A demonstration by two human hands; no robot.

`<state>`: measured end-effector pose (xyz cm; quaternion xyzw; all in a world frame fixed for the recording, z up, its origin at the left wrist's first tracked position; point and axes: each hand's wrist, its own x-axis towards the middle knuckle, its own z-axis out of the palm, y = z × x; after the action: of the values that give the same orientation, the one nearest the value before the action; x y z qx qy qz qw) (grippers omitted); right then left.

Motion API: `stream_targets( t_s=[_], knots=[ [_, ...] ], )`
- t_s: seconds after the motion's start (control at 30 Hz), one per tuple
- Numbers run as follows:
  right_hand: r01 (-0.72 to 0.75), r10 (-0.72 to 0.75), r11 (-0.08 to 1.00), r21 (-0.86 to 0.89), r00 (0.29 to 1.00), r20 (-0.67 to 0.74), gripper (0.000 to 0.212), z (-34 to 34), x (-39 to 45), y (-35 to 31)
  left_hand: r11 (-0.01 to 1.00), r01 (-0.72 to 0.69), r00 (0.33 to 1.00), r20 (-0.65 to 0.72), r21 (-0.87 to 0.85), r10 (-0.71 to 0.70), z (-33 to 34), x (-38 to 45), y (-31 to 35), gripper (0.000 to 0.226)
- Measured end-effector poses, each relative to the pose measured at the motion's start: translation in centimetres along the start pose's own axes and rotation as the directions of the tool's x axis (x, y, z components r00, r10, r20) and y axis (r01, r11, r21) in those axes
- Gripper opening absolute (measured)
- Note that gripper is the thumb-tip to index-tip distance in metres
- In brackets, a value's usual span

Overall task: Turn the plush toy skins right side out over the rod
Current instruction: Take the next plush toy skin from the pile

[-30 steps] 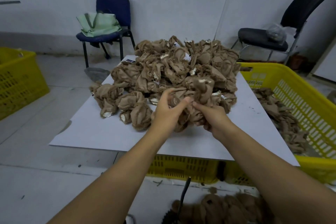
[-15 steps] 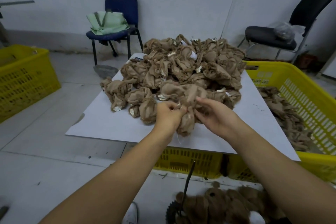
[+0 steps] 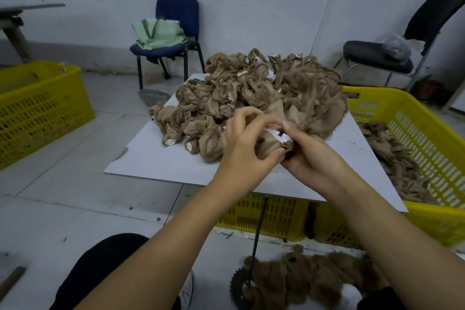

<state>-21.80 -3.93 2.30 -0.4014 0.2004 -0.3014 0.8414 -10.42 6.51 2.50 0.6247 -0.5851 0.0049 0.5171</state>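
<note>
One skin (image 3: 270, 145) is up off the pile (image 3: 254, 98), held over the tabletop (image 3: 156, 161) w/ both hands. Left hand (image 3: 242, 145) fingers curl round its near side; right hand (image 3: 310, 156) fingers pinch it by the white tag (image 3: 276, 132). Step in hand, I reckon: finding the opening, still inside out. Next move calls for spreading that opening and bringing the skin down over the rod (image 3: 259, 234), which stands below the tabletop edge, well apart from my hands, beside done toys (image 3: 312, 277) on the floor. Tag has a dark mark, too small to read. No other writing legible.
</note>
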Motion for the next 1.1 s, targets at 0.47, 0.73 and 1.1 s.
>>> stream_targets(
  t_s=[0.47, 0.73, 1.1],
  knots=[
    [0.224, -0.395, 0.786, -0.576, 0.899, -0.189, 0.027, 1.4, -3.5, 1.6, 0.458, 0.482, 0.789, 0.143, -0.747, -0.597, -2.0, -1.8, -0.5, 0.022],
    [0.152, -0.173, 0.921, -0.359, 0.985, -0.028, 0.027, 1.9, -3.5, 2.6, 0.567, 0.615, 0.764, 0.236, -0.549, -0.6, -1.5, -2.2, -0.1, 0.022],
    [0.34, -0.39, 0.76, -0.554, 0.92, 0.031, 0.024, 2.4, -5.0, 2.1, 0.847, 0.314, 0.949, 0.18, -0.43, -0.26, -2.5, -3.6, -0.2, 0.027]
  ],
)
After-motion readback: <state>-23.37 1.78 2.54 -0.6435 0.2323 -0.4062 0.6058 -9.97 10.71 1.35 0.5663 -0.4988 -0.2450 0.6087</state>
